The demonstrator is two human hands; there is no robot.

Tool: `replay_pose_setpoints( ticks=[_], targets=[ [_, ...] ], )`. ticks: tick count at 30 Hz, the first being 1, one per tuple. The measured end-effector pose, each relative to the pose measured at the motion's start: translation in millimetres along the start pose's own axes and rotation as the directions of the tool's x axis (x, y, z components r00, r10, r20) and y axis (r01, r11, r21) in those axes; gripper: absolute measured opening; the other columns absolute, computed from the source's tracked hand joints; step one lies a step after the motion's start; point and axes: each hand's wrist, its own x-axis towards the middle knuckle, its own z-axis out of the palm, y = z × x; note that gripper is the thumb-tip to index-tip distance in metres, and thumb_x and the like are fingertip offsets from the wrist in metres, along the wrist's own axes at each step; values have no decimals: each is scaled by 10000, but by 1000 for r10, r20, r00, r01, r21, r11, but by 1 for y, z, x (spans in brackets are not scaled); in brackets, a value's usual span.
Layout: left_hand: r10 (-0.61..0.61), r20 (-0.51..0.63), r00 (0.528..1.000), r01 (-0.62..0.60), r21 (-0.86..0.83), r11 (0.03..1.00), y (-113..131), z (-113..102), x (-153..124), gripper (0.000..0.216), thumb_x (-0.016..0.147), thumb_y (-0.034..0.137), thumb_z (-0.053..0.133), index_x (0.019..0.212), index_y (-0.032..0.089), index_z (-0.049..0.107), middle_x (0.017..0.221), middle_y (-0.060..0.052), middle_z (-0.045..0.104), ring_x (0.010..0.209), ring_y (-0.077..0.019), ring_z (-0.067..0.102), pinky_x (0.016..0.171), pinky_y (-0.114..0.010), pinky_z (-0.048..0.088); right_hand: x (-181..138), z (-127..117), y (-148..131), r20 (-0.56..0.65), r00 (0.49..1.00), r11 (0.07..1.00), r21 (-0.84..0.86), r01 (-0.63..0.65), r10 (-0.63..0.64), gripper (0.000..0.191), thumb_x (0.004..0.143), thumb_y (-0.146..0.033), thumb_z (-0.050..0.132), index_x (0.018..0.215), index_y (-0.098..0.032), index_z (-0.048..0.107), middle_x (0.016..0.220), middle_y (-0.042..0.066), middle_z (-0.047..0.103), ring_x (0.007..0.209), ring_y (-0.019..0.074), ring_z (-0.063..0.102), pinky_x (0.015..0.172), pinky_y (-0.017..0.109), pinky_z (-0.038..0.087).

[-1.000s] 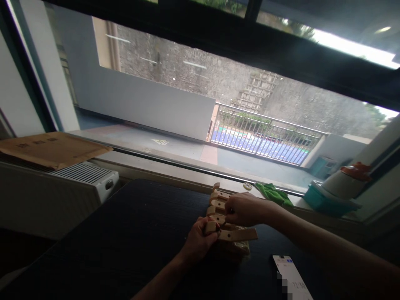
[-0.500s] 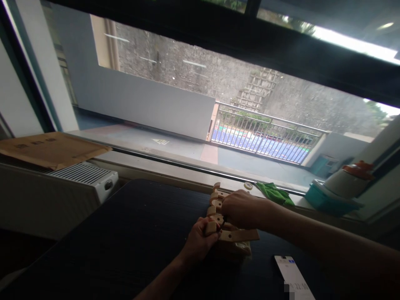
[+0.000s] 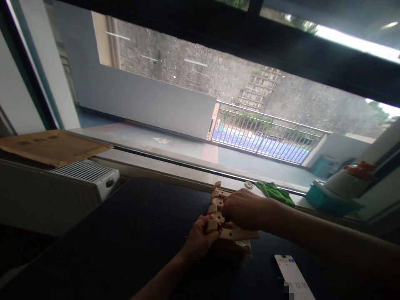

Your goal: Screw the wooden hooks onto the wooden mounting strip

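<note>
Several pale wooden pieces with curved ends and round dark holes stand in a row on the dark table (image 3: 109, 241). My left hand (image 3: 200, 237) pinches the rounded end of the near wooden piece (image 3: 212, 226), its fingers closed around it. Above the row, my right hand (image 3: 240, 206) is closed with its fingertips pointing down between the pieces. What it grips is hidden behind the fingers, though a thin dark shape shows under them. A flat wooden arm (image 3: 240, 234) with a hole extends right, over a clear plastic wrapping (image 3: 243, 246).
A lit phone (image 3: 292, 271) lies at the table's right. On the sill are a tape roll (image 3: 248, 185), a green cloth (image 3: 275, 193) and a teal box (image 3: 328, 200). At left, a brown envelope (image 3: 53, 146) rests on a white radiator (image 3: 103, 179). The window is behind.
My right hand has turned and dipped slightly at the fingertips, so the dark thin shape beneath shows less. My left hand keeps its hold on the wooden piece. The view has shifted a little.
</note>
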Motion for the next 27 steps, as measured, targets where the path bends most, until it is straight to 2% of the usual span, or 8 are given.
replay_pose_setpoints(
  ticks=[3,7,10,13,17,21,24,27],
  targets=[
    [-3,-3,1000,3,-3,1000,1,0,0,102,661,208,659,749,161,645,812,-22,578,830,-204,550,783,-291,434,5,6,5,-54,998,997,70,14,-10,160,795,-134,513,800,-124,673,797,71,667,718,162,597,562,252,337],
    [-5,23,1000,6,-26,1000,4,-2,2,93,647,168,632,735,168,662,785,-24,607,836,-210,559,795,-297,435,8,14,10,-75,994,980,192,-57,73,213,824,-265,490,803,-150,668,771,57,656,678,152,572,568,256,335],
    [-3,48,999,6,-53,999,7,-3,2,118,643,143,605,736,170,673,798,-32,644,853,-215,577,802,-297,439,6,15,9,-66,989,974,195,-115,130,251,825,-293,472,789,-144,671,752,69,652,663,163,569,548,261,329],
    [-7,26,1000,9,-71,997,8,-2,1,146,643,163,625,781,171,671,801,-29,644,846,-211,589,792,-293,446,3,13,4,-64,986,974,180,-138,152,238,817,-278,484,819,-142,680,756,76,659,673,179,580,540,265,331],
    [-16,3,1000,16,-83,996,8,0,-1,186,620,201,677,804,170,664,794,-17,633,799,-194,594,754,-280,456,2,8,-1,-63,992,986,136,-100,109,226,756,-282,592,937,-182,682,809,69,673,696,200,596,545,269,339],
    [-20,-2,1000,20,-83,996,7,1,-1,160,616,225,696,760,168,656,800,-16,619,783,-185,583,735,-272,455,5,8,1,-48,999,998,58,-4,7,152,762,-148,558,847,-166,683,791,59,661,672,171,583,515,252,307],
    [-22,2,1000,22,-76,997,5,0,-1,149,610,209,698,746,168,652,796,-14,598,781,-180,568,733,-267,453,4,13,6,-66,997,991,125,39,-31,120,772,-151,538,782,-148,657,753,46,636,641,142,551,503,245,291],
    [-31,3,1000,31,-64,997,4,1,-1,138,615,208,694,737,166,648,796,-10,565,775,-175,550,710,-258,452,2,20,11,-122,993,969,247,31,-1,100,767,-210,540,773,-163,627,736,22,612,633,127,519,525,245,300]
  ],
)
